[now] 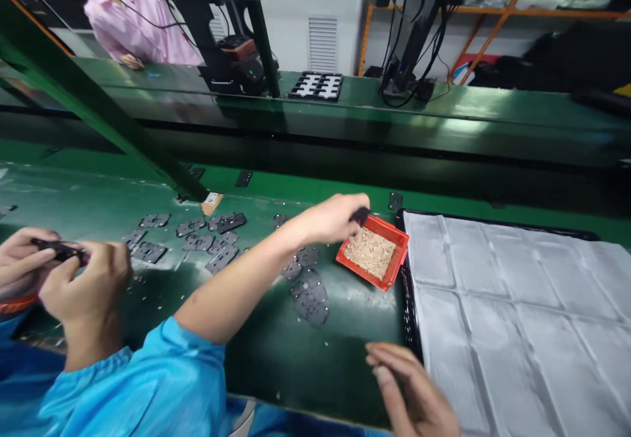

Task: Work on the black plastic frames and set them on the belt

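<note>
My left hand [335, 219] reaches over a small red bin [401, 253] holding many tiny tan-gold pieces [371, 253]. Its fingers are bent together and point down at the bin's left edge. A small black thing [359, 215] shows at the fingers; I cannot tell whether it is a held piece or a finger cover. Near the table's front edge is my right hand [411, 388], thumb and fingertips pinched close; whatever lies between them is too small to make out. Between my hands and the bin, flat dark-grey plates with cutouts [310, 296] lie in a loose pile.
At left, a co-worker's hands [91, 276] hold a dark part [59, 250]. More grey plates [221, 243] are scattered on the green table [276, 365]. A black tray [409, 319] with white-lined compartments stands right. A green post [113, 115] slants across; another person in pink sits beyond.
</note>
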`<state>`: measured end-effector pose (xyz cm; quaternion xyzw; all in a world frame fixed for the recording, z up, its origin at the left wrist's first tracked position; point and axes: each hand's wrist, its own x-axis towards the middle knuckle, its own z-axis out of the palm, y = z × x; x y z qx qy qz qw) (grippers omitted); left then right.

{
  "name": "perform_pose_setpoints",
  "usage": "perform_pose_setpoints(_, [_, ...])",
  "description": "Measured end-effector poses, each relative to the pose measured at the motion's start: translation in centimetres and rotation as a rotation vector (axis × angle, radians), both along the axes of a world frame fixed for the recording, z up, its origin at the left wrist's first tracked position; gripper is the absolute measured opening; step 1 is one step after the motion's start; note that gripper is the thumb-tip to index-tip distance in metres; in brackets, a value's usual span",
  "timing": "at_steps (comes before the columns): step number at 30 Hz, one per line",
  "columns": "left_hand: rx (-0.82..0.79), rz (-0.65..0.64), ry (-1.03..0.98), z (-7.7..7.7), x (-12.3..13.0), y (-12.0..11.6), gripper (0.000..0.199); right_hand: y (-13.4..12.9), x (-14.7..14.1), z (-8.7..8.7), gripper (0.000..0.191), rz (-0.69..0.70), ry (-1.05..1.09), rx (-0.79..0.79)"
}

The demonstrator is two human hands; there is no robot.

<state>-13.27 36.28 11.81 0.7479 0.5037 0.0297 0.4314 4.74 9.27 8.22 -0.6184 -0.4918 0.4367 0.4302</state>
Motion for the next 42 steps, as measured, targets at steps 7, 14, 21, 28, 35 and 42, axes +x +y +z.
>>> perform_pose_setpoints(7, [-0.035,-0.210,-0.138,4.6,1.0,-13.9,0.012,3.1,1.3,2.8,0.027,-0.074,0.017,0.025])
perform_pose_setpoints(14, [-0.329,0.176,-0.506,2.4,0.4,-20.7,0.026,-0.3,0.6,2.2,0.036,-0.112,0.013,0.047])
perform_pose_setpoints(21, [-0.315,0.144,-0.394,2.5,0.3,-21.2,0.023,-0.6,1.6,1.7,0.033,0.036,-0.234,0.320])
perform_pose_setpoints(28, [-0.426,0.164,-0.366,2.2,0.4,-20.9,0.023,-0.3,1.8,1.6,0.036,0.053,-0.361,0.357])
perform_pose_setpoints(35, [-0.485,0.207,-0.381,1.8,0.8,-20.6,0.024,-0.1,2.1,1.4,0.029,0.092,-0.382,0.311])
perform_pose_setpoints(42, [-0.494,0.229,-0.428,0.7,1.2,-20.4,0.023,0.3,2.1,0.9,0.021,0.110,-0.345,0.225])
